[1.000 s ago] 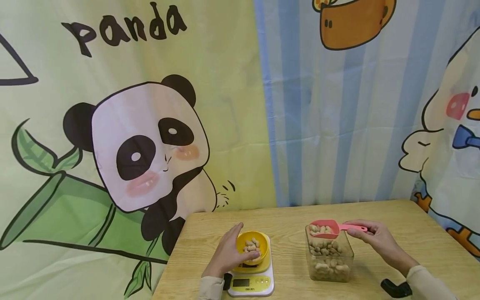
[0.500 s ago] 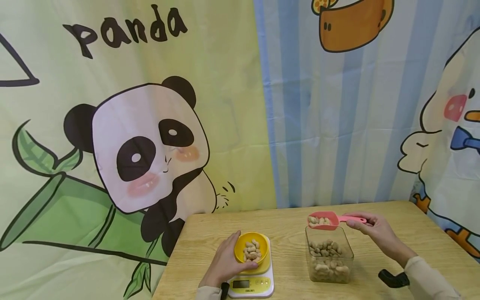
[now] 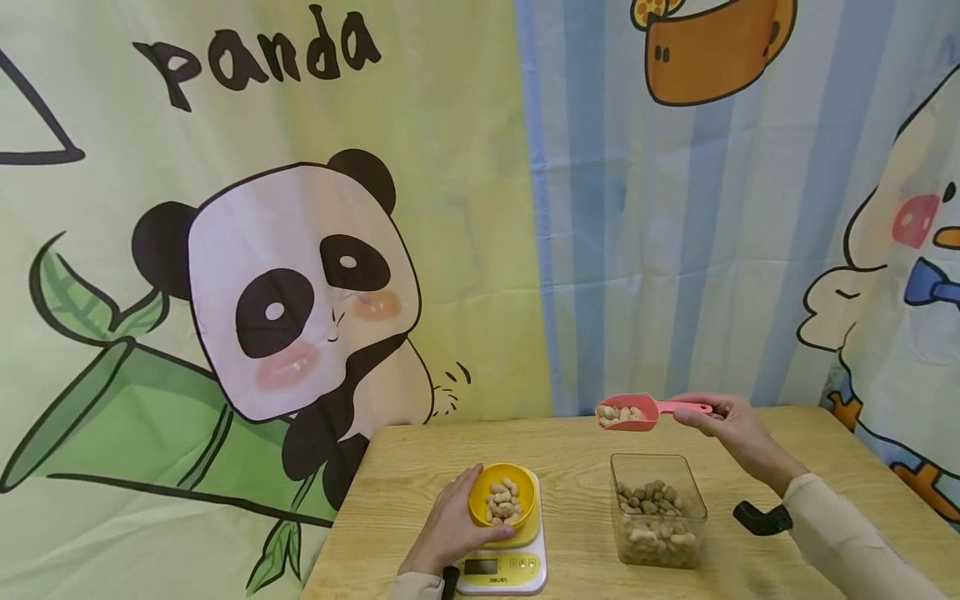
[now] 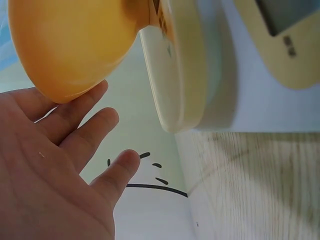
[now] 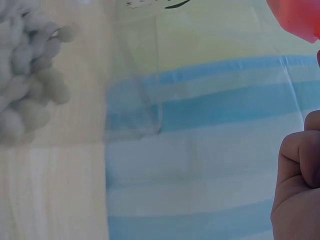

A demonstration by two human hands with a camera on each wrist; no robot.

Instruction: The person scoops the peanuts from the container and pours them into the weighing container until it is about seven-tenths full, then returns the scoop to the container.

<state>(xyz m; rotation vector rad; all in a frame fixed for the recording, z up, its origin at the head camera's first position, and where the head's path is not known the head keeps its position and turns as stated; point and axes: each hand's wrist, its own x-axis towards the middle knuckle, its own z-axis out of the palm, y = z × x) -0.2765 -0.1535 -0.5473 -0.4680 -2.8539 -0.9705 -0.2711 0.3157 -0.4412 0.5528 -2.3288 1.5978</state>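
Note:
In the head view, my left hand point(image 3: 448, 523) holds the yellow bowl point(image 3: 516, 473) from its left side, thumb along the near rim. Several peanuts point(image 3: 503, 503) lie inside it. The bowl sits on a white and yellow kitchen scale point(image 3: 525, 567). In the left wrist view, the fingers point(image 4: 92, 137) touch the bowl's outer side only near its edge. My right hand point(image 3: 738, 433) grips a pink scoop point(image 3: 642, 423) by its handle, with peanuts in it. The scoop is raised above and behind a clear container point(image 3: 701, 504). In the right wrist view only its red-pink edge point(image 5: 295, 17) shows.
More peanuts point(image 3: 652, 546) fill the lower part of the container, right of the scale on the wooden table point(image 3: 573, 492). A printed curtain point(image 3: 480, 250) hangs behind the table. Black wrist straps point(image 3: 761, 518) are at my sleeves.
My right hand has lifted the loaded scoop up and leftward, away from the container's rim. My left hand's thumb has shifted to the bowl's near rim; the bowl stays on the scale.

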